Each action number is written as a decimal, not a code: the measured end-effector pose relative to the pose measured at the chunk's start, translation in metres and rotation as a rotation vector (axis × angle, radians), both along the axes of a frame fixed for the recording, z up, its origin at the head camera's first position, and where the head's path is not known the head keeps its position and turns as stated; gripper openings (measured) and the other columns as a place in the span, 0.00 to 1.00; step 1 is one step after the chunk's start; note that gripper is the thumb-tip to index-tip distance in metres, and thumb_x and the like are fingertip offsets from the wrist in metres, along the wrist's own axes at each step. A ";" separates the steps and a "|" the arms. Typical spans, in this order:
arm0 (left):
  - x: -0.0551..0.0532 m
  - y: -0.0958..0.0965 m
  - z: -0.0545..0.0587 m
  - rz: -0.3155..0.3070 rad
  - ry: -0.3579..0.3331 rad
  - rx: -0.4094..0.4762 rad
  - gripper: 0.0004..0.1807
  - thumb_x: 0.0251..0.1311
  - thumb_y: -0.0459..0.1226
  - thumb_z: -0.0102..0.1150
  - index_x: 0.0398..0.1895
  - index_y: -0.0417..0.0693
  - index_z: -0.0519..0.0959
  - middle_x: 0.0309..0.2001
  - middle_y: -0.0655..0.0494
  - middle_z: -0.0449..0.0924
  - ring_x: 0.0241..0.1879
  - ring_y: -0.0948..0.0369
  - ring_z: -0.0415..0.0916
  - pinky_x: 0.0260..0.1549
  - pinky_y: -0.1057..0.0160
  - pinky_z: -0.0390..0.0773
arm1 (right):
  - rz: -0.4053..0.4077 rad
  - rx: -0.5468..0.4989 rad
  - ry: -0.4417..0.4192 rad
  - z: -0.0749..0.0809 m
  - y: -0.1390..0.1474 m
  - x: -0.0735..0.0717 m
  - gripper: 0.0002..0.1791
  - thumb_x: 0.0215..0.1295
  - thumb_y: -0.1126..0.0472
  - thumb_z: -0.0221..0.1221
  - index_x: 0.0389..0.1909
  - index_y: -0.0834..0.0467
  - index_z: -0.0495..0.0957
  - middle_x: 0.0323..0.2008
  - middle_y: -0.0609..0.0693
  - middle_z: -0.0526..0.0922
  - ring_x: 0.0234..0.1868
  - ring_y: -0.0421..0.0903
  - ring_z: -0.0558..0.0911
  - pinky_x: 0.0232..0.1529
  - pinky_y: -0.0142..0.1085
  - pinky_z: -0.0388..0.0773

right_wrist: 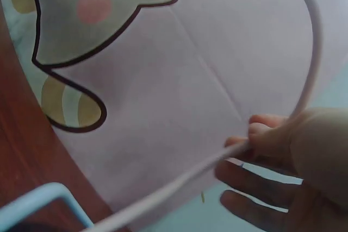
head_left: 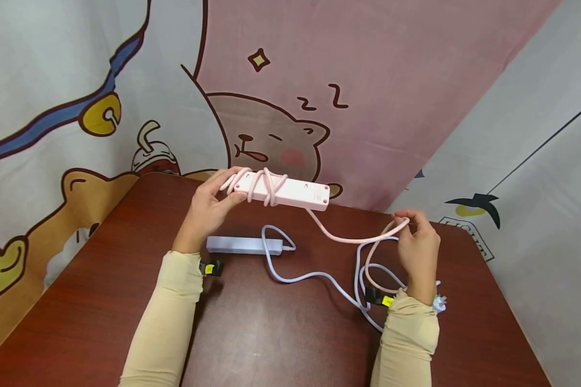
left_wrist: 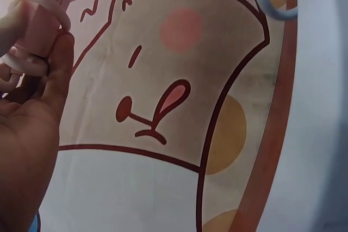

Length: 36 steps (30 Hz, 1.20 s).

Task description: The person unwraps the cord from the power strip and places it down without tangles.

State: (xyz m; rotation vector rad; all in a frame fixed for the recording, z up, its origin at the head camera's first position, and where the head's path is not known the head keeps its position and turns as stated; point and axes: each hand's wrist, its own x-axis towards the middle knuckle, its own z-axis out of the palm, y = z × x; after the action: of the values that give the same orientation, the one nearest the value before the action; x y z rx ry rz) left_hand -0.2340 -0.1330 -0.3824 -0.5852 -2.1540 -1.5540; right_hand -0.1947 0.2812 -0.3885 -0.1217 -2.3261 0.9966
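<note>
My left hand [head_left: 212,203] grips one end of a pink power strip [head_left: 297,194], raised above the table. Several turns of its pink cord [head_left: 270,185] are wound around the gripped half, and the strip's flat side with screw holes faces me. From the strip's underside the cord runs slack to my right hand [head_left: 418,242]. Thumb and fingertips of that hand pinch the cord, as the right wrist view also shows with the pink cord [right_wrist: 179,186] bending past the fingers. Beyond the pinch, the cord hangs down toward the table on the right.
A bluish-white power strip [head_left: 242,245] lies on the brown table [head_left: 252,344] below the left hand. Its cord [head_left: 314,275] loops rightward beneath the right hand, ending near a plug [head_left: 439,303]. A cartoon-printed curtain [head_left: 368,97] stands behind the table.
</note>
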 end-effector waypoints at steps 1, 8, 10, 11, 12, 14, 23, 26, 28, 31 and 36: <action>0.000 0.001 0.000 -0.007 -0.001 0.000 0.26 0.63 0.35 0.69 0.65 0.50 0.79 0.59 0.51 0.81 0.55 0.70 0.73 0.57 0.73 0.69 | 0.005 0.024 -0.022 -0.001 0.001 0.000 0.08 0.72 0.61 0.62 0.46 0.60 0.84 0.40 0.58 0.89 0.29 0.22 0.73 0.32 0.20 0.67; 0.001 0.008 0.001 -0.047 0.006 -0.020 0.26 0.62 0.35 0.69 0.65 0.50 0.78 0.59 0.51 0.81 0.55 0.68 0.73 0.58 0.73 0.69 | 0.153 0.091 -0.146 -0.001 0.002 0.000 0.09 0.73 0.61 0.61 0.49 0.58 0.84 0.44 0.56 0.89 0.34 0.25 0.75 0.34 0.22 0.68; 0.002 0.009 0.001 -0.056 0.013 -0.024 0.26 0.62 0.35 0.69 0.65 0.50 0.79 0.58 0.51 0.81 0.55 0.67 0.73 0.58 0.73 0.69 | 0.190 0.099 -0.157 0.002 0.000 0.001 0.10 0.74 0.62 0.59 0.51 0.58 0.84 0.46 0.55 0.89 0.36 0.25 0.75 0.35 0.21 0.69; 0.002 0.010 0.001 -0.061 0.020 -0.026 0.26 0.61 0.34 0.69 0.65 0.50 0.79 0.58 0.51 0.81 0.54 0.67 0.73 0.57 0.73 0.70 | 0.209 0.099 -0.156 0.004 -0.001 0.002 0.11 0.75 0.64 0.57 0.52 0.58 0.84 0.47 0.56 0.89 0.38 0.25 0.75 0.36 0.20 0.69; 0.002 0.011 0.001 -0.067 0.027 -0.027 0.27 0.61 0.34 0.69 0.64 0.50 0.79 0.58 0.51 0.82 0.54 0.66 0.73 0.57 0.72 0.70 | 0.230 0.090 -0.151 0.007 -0.002 0.003 0.12 0.76 0.65 0.55 0.53 0.59 0.84 0.48 0.57 0.89 0.38 0.25 0.76 0.37 0.19 0.70; 0.002 0.012 0.001 -0.079 0.040 -0.029 0.27 0.60 0.33 0.70 0.64 0.50 0.79 0.57 0.51 0.82 0.54 0.65 0.73 0.56 0.72 0.70 | 0.248 0.062 -0.117 0.013 -0.006 0.006 0.14 0.76 0.67 0.53 0.55 0.60 0.83 0.48 0.58 0.88 0.40 0.23 0.77 0.39 0.16 0.71; 0.000 0.014 0.001 -0.095 0.075 -0.046 0.27 0.59 0.32 0.70 0.64 0.48 0.79 0.58 0.51 0.82 0.55 0.64 0.74 0.57 0.73 0.70 | 0.249 0.095 0.164 0.052 -0.056 0.022 0.11 0.73 0.66 0.58 0.50 0.60 0.86 0.44 0.57 0.89 0.41 0.33 0.81 0.43 0.20 0.69; 0.000 0.014 0.002 -0.098 0.080 -0.041 0.27 0.59 0.31 0.70 0.63 0.47 0.80 0.58 0.50 0.82 0.55 0.64 0.74 0.58 0.73 0.69 | 0.347 0.227 0.178 0.063 -0.077 0.017 0.10 0.71 0.67 0.60 0.49 0.61 0.86 0.43 0.56 0.89 0.41 0.44 0.82 0.44 0.30 0.73; 0.000 0.014 0.002 -0.099 0.075 -0.041 0.27 0.58 0.31 0.70 0.63 0.47 0.80 0.58 0.50 0.82 0.55 0.64 0.74 0.57 0.73 0.69 | 0.439 0.306 0.158 0.070 -0.089 0.010 0.10 0.71 0.67 0.60 0.49 0.61 0.85 0.43 0.55 0.89 0.43 0.50 0.83 0.45 0.38 0.75; 0.000 0.014 0.001 -0.105 0.065 -0.048 0.27 0.59 0.32 0.70 0.63 0.49 0.80 0.58 0.51 0.82 0.54 0.64 0.73 0.56 0.73 0.70 | 0.566 0.424 0.091 0.080 -0.103 -0.003 0.11 0.72 0.67 0.59 0.51 0.61 0.84 0.45 0.56 0.88 0.47 0.54 0.83 0.49 0.47 0.76; 0.000 0.015 0.002 -0.111 0.071 -0.055 0.27 0.59 0.32 0.71 0.63 0.50 0.80 0.57 0.52 0.82 0.52 0.64 0.74 0.54 0.72 0.71 | 0.697 0.550 -0.070 0.094 -0.115 -0.023 0.16 0.74 0.67 0.55 0.58 0.62 0.81 0.53 0.57 0.86 0.55 0.57 0.82 0.60 0.52 0.75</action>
State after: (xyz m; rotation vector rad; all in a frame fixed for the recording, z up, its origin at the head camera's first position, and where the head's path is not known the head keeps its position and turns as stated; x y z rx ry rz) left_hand -0.2339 -0.1185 -0.3808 -0.7788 -2.1492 -1.5100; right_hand -0.2173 0.1663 -0.2946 0.9346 -2.6669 0.5964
